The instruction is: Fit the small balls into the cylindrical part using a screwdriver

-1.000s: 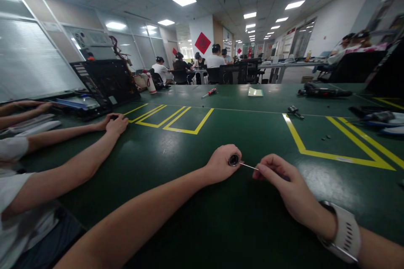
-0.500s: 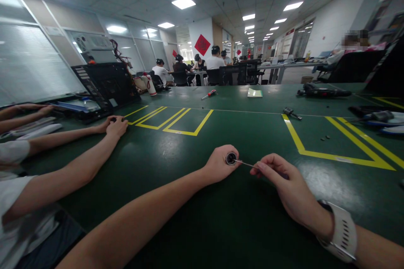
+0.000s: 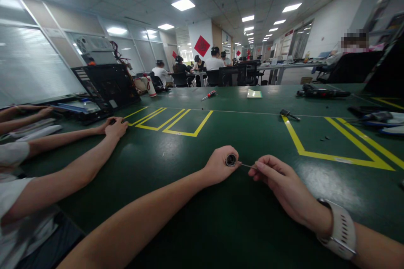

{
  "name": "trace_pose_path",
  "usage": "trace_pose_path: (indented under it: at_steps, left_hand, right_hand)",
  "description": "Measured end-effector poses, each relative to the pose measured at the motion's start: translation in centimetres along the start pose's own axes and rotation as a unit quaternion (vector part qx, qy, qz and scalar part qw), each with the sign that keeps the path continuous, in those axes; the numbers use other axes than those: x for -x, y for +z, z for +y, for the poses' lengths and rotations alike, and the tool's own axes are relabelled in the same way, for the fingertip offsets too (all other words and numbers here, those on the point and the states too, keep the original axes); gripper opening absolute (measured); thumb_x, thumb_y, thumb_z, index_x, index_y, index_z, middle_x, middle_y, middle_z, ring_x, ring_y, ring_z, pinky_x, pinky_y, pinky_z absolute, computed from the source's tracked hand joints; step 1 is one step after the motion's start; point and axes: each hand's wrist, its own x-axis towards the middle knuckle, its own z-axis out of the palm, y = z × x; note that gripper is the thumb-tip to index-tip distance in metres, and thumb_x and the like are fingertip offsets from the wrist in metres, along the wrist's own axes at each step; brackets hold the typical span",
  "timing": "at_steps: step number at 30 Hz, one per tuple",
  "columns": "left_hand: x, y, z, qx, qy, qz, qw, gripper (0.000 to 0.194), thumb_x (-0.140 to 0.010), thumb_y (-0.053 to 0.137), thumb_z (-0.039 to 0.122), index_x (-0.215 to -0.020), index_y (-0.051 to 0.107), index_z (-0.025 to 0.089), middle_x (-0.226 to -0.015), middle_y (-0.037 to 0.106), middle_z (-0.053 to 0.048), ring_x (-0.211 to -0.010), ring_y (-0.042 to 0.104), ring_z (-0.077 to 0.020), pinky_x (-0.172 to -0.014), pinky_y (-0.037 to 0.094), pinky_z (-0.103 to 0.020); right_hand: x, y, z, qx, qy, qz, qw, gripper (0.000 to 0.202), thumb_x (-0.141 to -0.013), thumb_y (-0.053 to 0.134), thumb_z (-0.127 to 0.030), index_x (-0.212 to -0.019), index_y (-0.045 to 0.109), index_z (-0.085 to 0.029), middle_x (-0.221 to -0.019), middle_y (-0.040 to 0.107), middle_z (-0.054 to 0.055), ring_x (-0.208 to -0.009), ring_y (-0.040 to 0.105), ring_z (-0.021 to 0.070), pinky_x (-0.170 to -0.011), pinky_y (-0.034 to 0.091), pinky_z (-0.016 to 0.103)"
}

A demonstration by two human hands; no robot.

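My left hand (image 3: pixel 220 164) is wrapped round a short, dark cylindrical part (image 3: pixel 230 159). Its hollow end, with a silvery rim, faces me; the rest is hidden in the fist. A thin metal rod (image 3: pixel 247 165) reaches from the fingers of my right hand (image 3: pixel 277 180) to that opening. Thumb and fingers pinch the rod, and its rear end is hidden by the hand. The rod's tip is at or just inside the lower right of the rim; how deep, I cannot tell. Both hands are held just above the green table (image 3: pixel 176 235).
Beyond my right hand lie a dark metal part with a shaft (image 3: pixel 289 114) and small dark pieces (image 3: pixel 325 138). Farther back are a red-handled screwdriver (image 3: pixel 208 95), a notepad (image 3: pixel 254 93) and a black power tool (image 3: pixel 322 91). A co-worker's hands (image 3: pixel 115 127) are at left.
My right hand has shifted slightly left, and the rod now slants toward the lower part of the opening. My left hand stays nearly still around the cylindrical part.
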Motion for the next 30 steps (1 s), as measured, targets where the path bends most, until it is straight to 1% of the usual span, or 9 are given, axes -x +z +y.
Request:
trace_pose_path:
  at_steps: [3, 5, 11, 14, 17, 21, 24, 27, 30]
  left_hand:
    - [0.0, 0.04, -0.09, 0.015, -0.001, -0.003, 1.0, 0.017, -0.073, 0.062, 0.025, -0.066, 0.05, 0.015, -0.067, 0.051, 0.001, -0.064, 0.048, -0.011, -0.059, 0.038, -0.023]
    - [-0.01, 0.04, -0.11, 0.016, -0.004, -0.007, 1.0, 0.016, -0.073, 0.062, 0.025, -0.066, 0.05, 0.015, -0.067, 0.05, 0.002, -0.064, 0.048, -0.0109, -0.059, 0.038, -0.023]
    - [0.01, -0.06, 0.09, -0.023, -0.017, -0.013, 1.0, 0.007, -0.072, 0.059, 0.017, -0.069, 0.052, 0.015, -0.069, 0.052, 0.002, -0.065, 0.049, -0.0111, -0.061, 0.039, -0.023]
    - [0.06, -0.12, 0.23, -0.041, -0.02, -0.015, 0.999, 0.007, -0.072, 0.058, 0.014, -0.068, 0.052, 0.015, -0.069, 0.052, 0.001, -0.065, 0.049, -0.0115, -0.061, 0.038, -0.024]
    - [0.09, -0.12, 0.29, -0.043, -0.015, -0.017, 0.999, 0.006, -0.072, 0.058, 0.015, -0.069, 0.052, 0.015, -0.069, 0.052, 0.001, -0.065, 0.049, -0.0114, -0.061, 0.038, -0.024]
    - [0.08, -0.04, 0.25, -0.028, -0.006, -0.018, 0.999, 0.008, -0.072, 0.059, 0.018, -0.069, 0.052, 0.015, -0.068, 0.051, 0.002, -0.064, 0.048, -0.0108, -0.06, 0.037, -0.023]
    - [0.07, 0.02, 0.13, -0.013, -0.001, -0.018, 1.0, 0.011, -0.072, 0.061, 0.019, -0.068, 0.052, 0.015, -0.068, 0.051, 0.002, -0.064, 0.047, -0.0105, -0.06, 0.038, -0.023]
    - [0.06, 0.05, -0.02, -0.001, -0.003, -0.014, 1.0, 0.013, -0.072, 0.062, 0.023, -0.068, 0.052, 0.015, -0.068, 0.051, 0.002, -0.064, 0.048, -0.0109, -0.06, 0.038, -0.023]
    - [0.04, 0.05, -0.09, 0.0, -0.011, -0.014, 1.0, 0.015, -0.073, 0.062, 0.025, -0.068, 0.052, 0.015, -0.068, 0.051, 0.002, -0.065, 0.048, -0.0111, -0.06, 0.038, -0.023]
  right_hand:
    - [-0.07, -0.02, -0.05, -0.026, 0.019, 0.002, 0.999, 0.017, -0.079, 0.06, -0.037, -0.08, 0.06, -0.02, -0.079, 0.065, 0.002, -0.075, 0.057, 0.0154, -0.072, 0.045, 0.031]
    - [-0.01, 0.02, -0.1, -0.014, 0.011, 0.006, 1.0, 0.017, -0.08, 0.06, -0.038, -0.08, 0.06, -0.02, -0.079, 0.065, 0.001, -0.076, 0.057, 0.0156, -0.073, 0.045, 0.032]
    - [0.41, 0.11, -0.1, 0.14, -0.049, 0.018, 0.989, 0.023, -0.082, 0.056, -0.043, -0.084, 0.059, -0.021, -0.083, 0.065, 0.003, -0.081, 0.058, 0.0186, -0.076, 0.043, 0.036]
    - [0.42, 0.09, -0.13, 0.167, -0.055, 0.01, 0.984, 0.023, -0.082, 0.055, -0.044, -0.084, 0.059, -0.021, -0.083, 0.065, 0.002, -0.081, 0.058, 0.0184, -0.075, 0.043, 0.035]
    - [0.28, 0.1, -0.16, 0.134, -0.041, 0.005, 0.99, 0.022, -0.082, 0.056, -0.042, -0.082, 0.06, -0.021, -0.081, 0.065, 0.002, -0.08, 0.058, 0.0176, -0.075, 0.042, 0.034]
    - [0.03, 0.04, -0.11, 0.022, -0.001, 0.012, 1.0, 0.018, -0.079, 0.06, -0.038, -0.078, 0.06, -0.02, -0.077, 0.064, 0.002, -0.075, 0.056, 0.0163, -0.072, 0.042, 0.033]
    - [-0.1, -0.16, -0.05, -0.052, 0.019, 0.014, 0.998, 0.016, -0.076, 0.063, -0.035, -0.075, 0.06, -0.019, -0.073, 0.064, 0.002, -0.071, 0.055, 0.0151, -0.07, 0.042, 0.031]
    - [-0.2, -0.41, 0.08, -0.082, 0.025, 0.007, 0.996, 0.014, -0.077, 0.063, -0.032, -0.074, 0.06, -0.019, -0.072, 0.063, 0.001, -0.07, 0.054, 0.0144, -0.068, 0.041, 0.03]
    - [-0.31, -0.56, 0.24, -0.085, 0.027, 0.002, 0.996, 0.013, -0.078, 0.062, -0.032, -0.074, 0.061, -0.02, -0.072, 0.063, 0.001, -0.07, 0.054, 0.0141, -0.068, 0.041, 0.029]
